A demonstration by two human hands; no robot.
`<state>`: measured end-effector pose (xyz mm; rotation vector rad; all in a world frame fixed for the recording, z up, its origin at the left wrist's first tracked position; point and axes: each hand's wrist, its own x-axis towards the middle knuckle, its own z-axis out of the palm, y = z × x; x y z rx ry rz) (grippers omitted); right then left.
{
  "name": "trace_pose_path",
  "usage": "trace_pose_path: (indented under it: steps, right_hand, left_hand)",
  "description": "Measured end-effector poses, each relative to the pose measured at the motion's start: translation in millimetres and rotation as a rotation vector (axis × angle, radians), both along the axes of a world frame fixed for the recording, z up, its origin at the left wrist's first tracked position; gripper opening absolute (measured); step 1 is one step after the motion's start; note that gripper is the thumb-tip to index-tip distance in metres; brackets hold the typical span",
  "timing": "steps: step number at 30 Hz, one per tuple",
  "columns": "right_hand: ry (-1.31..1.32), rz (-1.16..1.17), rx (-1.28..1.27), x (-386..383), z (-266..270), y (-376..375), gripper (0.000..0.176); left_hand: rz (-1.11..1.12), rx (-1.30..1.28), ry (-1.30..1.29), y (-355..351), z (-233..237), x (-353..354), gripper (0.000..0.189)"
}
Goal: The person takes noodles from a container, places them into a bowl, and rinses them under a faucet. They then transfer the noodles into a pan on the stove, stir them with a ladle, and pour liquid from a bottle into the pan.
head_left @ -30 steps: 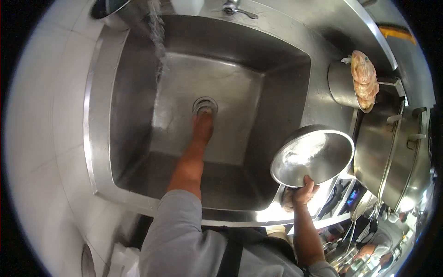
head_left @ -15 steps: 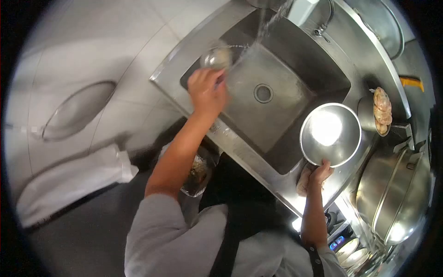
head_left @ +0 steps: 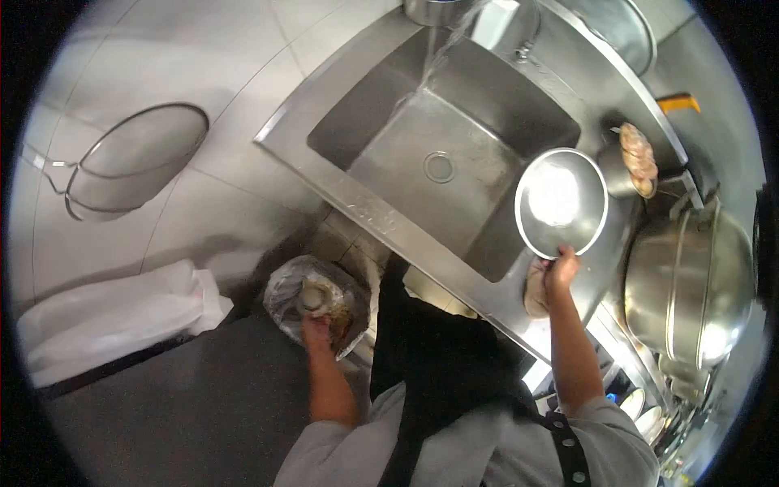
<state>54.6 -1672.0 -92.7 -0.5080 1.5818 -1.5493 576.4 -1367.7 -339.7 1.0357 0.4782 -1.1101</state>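
Note:
My left hand [head_left: 318,329] is closed on a small round strainer [head_left: 313,297], held over a bin lined with a clear plastic bag [head_left: 284,286] with food scraps in it. My right hand [head_left: 563,269] grips the near rim of a shiny metal bowl [head_left: 560,203], which is tilted at the right edge of the sink [head_left: 454,215]. A brownish cloth [head_left: 535,290] lies beside my right hand. Water runs down into the sink's far left part.
A large wire strainer [head_left: 142,158] hangs at the left above a white wrapped bundle [head_left: 122,316]. To the right stand a container of pale food [head_left: 639,161] and large metal pots [head_left: 686,284]. An orange-handled tool [head_left: 679,104] lies at the upper right.
My left hand has moved with the small strainer from above the sink down to the lined bin. My right hand still holds the bowl, and the view has shifted.

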Motion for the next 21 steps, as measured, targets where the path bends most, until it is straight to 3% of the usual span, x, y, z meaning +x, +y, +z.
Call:
trace_pose_path:
  steps: [2,5,8,9,10,12,15,16,18,20,21]
  right_hand:
    - [0.043,-0.009,-0.005,8.5,11.7,-1.6,0.017]
    - [0.059,-0.059,0.059,2.8,7.7,-1.2,0.022]
    - [0.071,-0.137,-0.017,12.3,10.4,-0.4,0.026]
    - [0.03,-0.107,0.146,12.7,23.1,1.9,0.028]
    - [0.162,-0.111,0.274,5.9,11.4,3.4,0.034]
    - [0.451,0.017,0.232,-4.7,9.2,6.7,0.041]
    - [0.437,-0.11,0.393,8.7,30.6,6.2,0.032]
    - [0.444,-0.057,0.34,5.8,29.2,6.5,0.029]
    - [0.477,0.049,0.236,2.3,29.0,9.1,0.025]
    - [0.392,0.021,0.232,5.2,40.3,6.2,0.026]
    - [0.472,0.008,0.248,5.5,30.4,9.1,0.026]
  left_hand:
    - [0.073,0.087,-0.271,-58.4,107.5,11.4,0.028]
    - [-0.023,-0.148,-0.562,-140.1,246.7,19.3,0.023]
    - [-0.373,-0.314,-0.877,-231.7,312.2,18.4,0.018]
    - [-0.472,-0.258,-1.066,-270.2,334.7,-6.0,0.018]
    - [-0.687,-0.124,-1.226,-309.0,356.3,-34.5,0.017]
    - [-1.111,-0.199,-1.47,-382.6,333.0,-58.4,0.016]
    - [-1.58,-0.2,-1.677,-475.5,286.3,-143.8,0.012]
    - [-1.588,-0.309,-1.811,-497.7,249.7,-166.5,0.009]
    - [-1.925,-0.144,-1.884,-525.8,200.9,-207.4,0.01]
    - [-2.122,-0.113,-2.249,-543.8,124.7,-233.0,0.011]
    - [-2.189,-0.061,-2.239,-549.4,88.9,-237.1,0.016]
